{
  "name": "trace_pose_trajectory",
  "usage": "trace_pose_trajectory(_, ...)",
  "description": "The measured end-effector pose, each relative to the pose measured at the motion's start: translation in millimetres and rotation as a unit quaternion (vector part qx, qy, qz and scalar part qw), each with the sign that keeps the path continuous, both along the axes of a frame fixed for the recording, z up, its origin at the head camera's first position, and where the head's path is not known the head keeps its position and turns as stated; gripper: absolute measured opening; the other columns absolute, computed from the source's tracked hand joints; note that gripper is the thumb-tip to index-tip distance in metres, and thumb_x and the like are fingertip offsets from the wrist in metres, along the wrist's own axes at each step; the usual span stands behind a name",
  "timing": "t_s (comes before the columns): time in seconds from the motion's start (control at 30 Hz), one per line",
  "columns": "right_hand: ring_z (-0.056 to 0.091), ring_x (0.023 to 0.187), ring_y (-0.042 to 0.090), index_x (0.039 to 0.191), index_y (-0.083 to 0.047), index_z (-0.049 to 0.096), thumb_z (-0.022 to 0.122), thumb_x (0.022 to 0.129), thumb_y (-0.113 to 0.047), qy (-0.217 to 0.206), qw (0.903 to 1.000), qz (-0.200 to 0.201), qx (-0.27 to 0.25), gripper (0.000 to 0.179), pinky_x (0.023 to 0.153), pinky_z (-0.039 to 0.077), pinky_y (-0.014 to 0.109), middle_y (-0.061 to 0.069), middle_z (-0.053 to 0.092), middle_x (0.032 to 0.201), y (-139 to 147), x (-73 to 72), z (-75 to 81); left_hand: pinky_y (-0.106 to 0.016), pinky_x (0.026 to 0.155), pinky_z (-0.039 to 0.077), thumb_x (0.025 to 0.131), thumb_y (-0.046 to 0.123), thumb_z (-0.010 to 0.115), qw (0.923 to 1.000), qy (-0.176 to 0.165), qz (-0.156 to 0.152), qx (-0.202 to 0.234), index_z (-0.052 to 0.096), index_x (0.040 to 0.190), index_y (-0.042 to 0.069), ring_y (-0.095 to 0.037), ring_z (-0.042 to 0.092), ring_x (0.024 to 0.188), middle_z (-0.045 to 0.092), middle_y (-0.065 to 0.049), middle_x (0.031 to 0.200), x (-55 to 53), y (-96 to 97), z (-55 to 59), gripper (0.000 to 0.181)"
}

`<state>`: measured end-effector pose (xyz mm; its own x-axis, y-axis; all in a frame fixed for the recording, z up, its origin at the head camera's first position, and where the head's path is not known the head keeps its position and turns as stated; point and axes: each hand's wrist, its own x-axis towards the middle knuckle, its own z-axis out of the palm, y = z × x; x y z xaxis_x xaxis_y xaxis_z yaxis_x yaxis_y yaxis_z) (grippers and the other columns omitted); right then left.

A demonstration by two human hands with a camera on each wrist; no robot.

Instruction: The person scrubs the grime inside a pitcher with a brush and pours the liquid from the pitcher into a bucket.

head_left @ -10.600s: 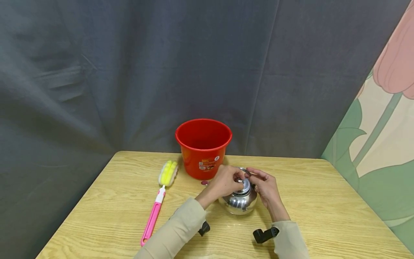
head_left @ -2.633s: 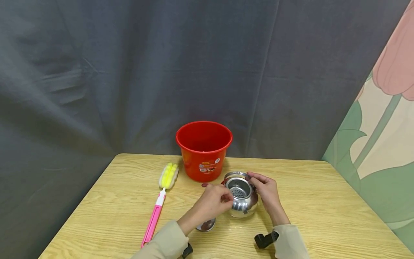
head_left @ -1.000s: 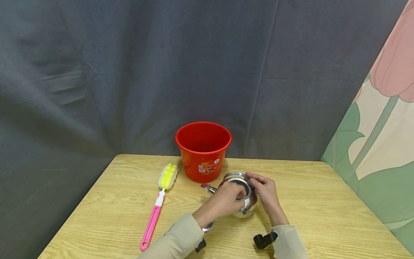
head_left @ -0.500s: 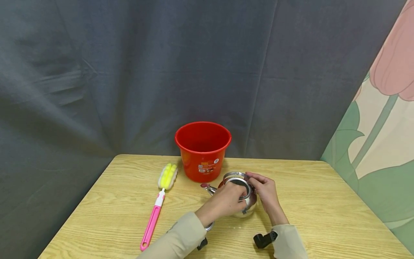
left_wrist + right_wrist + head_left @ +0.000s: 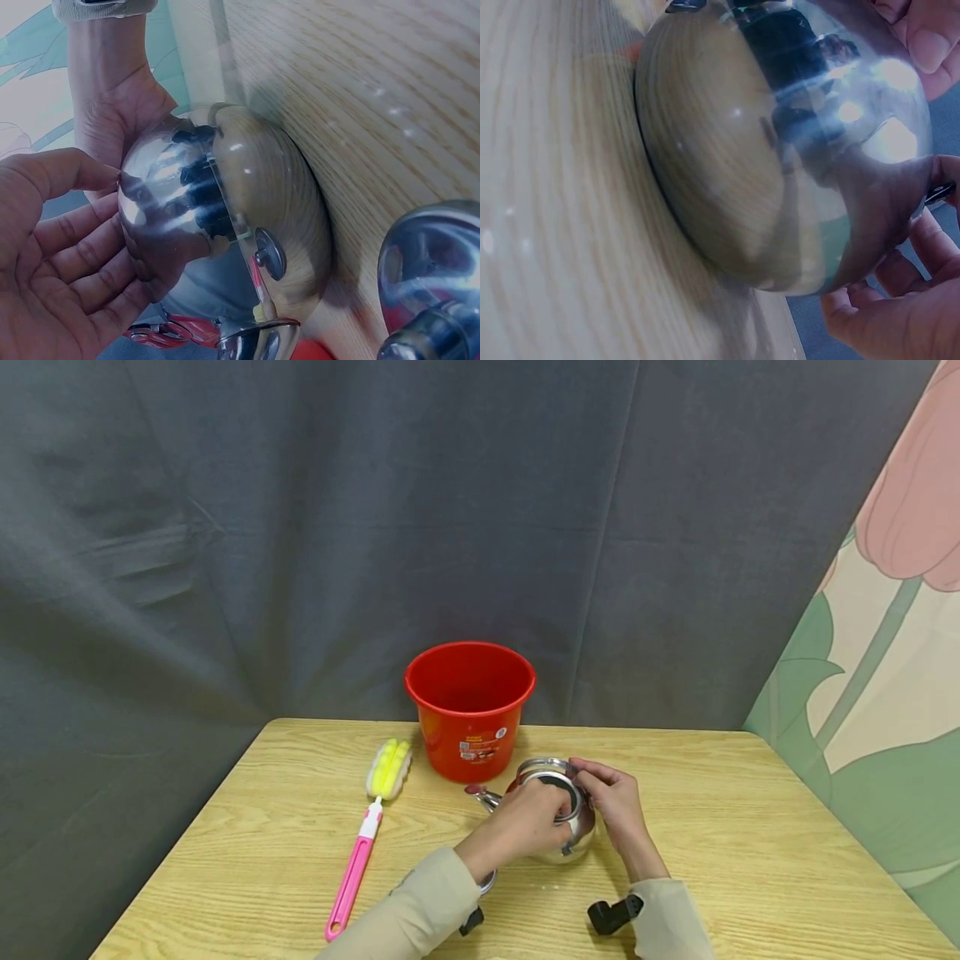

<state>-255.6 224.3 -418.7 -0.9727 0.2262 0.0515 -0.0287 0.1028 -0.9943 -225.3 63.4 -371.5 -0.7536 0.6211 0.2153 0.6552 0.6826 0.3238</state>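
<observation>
A shiny steel teapot [image 5: 581, 839] with a raised hoop handle [image 5: 542, 763] stands upright on the table. My left hand [image 5: 525, 822] reaches over its mouth. The fingers dip inside the rim and the thumb stays outside, pinching at the edge of the tea strainer [image 5: 553, 783]; the fingertips are partly hidden. My right hand [image 5: 615, 802] grips the handle's base at the pot's right side; in the right wrist view its fingers [image 5: 907, 274] lie along the pot. The spout [image 5: 487, 799] points left. The steel lid [image 5: 431, 262] lies beside the pot, mostly behind my left wrist in the head view.
A red bucket [image 5: 471, 739] stands behind the teapot, near the table's back edge. To the left lies a brush with a pink handle [image 5: 350, 887] and a yellow-and-white sponge head [image 5: 389, 768]. A dark curtain [image 5: 420, 527] hangs behind the wooden table [image 5: 750, 843].
The left hand held the lid's knob at first; the lid then came off and onto the table. The left hand moved back to the pot's mouth. Over the last half second hardly anything moved.
</observation>
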Motion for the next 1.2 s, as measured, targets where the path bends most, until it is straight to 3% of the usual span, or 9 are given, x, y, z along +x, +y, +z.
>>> trace_pose_trajectory(0.23, 0.054, 0.073, 0.003, 0.115, 0.001, 0.065, 0.06, 0.086, -0.008, -0.002, 1.0, 0.002, -0.008, 0.031, 0.057, 0.04, 0.018, -0.006, 0.07, 0.094, -0.7, 1.3, 0.5, -0.018, 0.045, 0.032, 0.079, 0.018, 0.068, 1.0, 0.0, 0.0, 0.006, 0.053, 0.062, 0.019, -0.005, 0.042, 0.056, 0.042, 0.011, 0.055, -0.3, 0.5, -0.8, 0.023)
trace_pose_trajectory(0.87, 0.055, 0.074, 0.004, 0.113, 0.0, 0.066, 0.06, 0.086, -0.009, 0.005, 1.0, 0.0, -0.005, 0.029, 0.058, 0.041, 0.018, -0.004, 0.07, 0.095, -0.8, 0.2, -0.5, -0.018, 0.051, 0.037, 0.078, 0.018, 0.071, 1.0, 0.008, 0.005, 0.002, 0.055, 0.066, 0.02, -0.004, 0.047, 0.063, 0.048, 0.012, 0.06, 1.7, 0.9, 2.0, 0.02)
trace_pose_trajectory(1.2, 0.056, 0.076, 0.003, 0.113, 0.001, 0.066, 0.06, 0.087, -0.008, 0.008, 0.9999, -0.007, -0.008, 0.029, 0.058, 0.04, 0.018, -0.005, 0.07, 0.095, -2.5, 0.1, -0.9, -0.016, 0.058, 0.042, 0.077, 0.011, 0.072, 0.9999, 0.006, 0.007, -0.009, 0.066, 0.079, 0.015, -0.003, 0.051, 0.07, 0.058, 0.011, 0.073, -0.5, 1.4, 2.9, 0.008)
